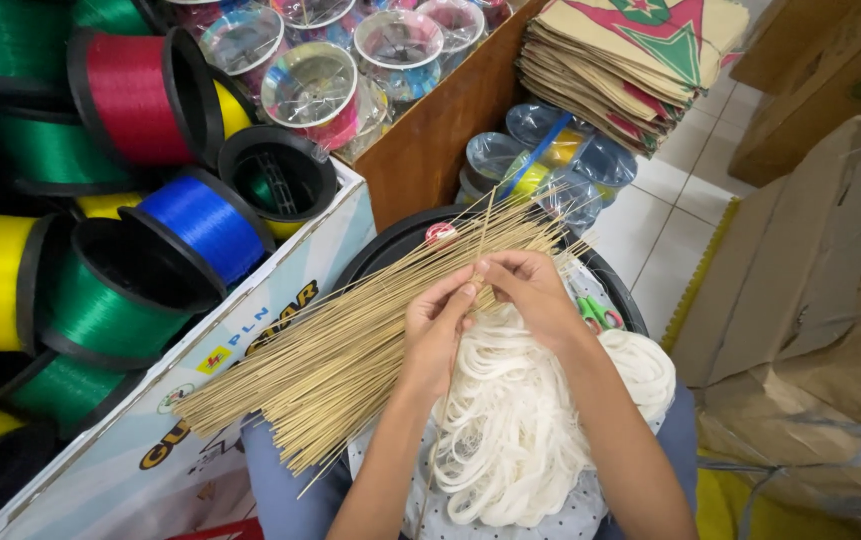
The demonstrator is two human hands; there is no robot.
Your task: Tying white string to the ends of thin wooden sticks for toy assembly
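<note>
Fingers (465,292) of both hands pinch one thin bamboo stick (485,225) above the stick bundle (350,340); white string loops (520,420) lie just below, and separating that stick seems underway.

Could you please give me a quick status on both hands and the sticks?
Left hand and right hand pinching one thin stick together. Bamboo stick bundle across lap. White string coil underneath. Nothing blocking.
</note>
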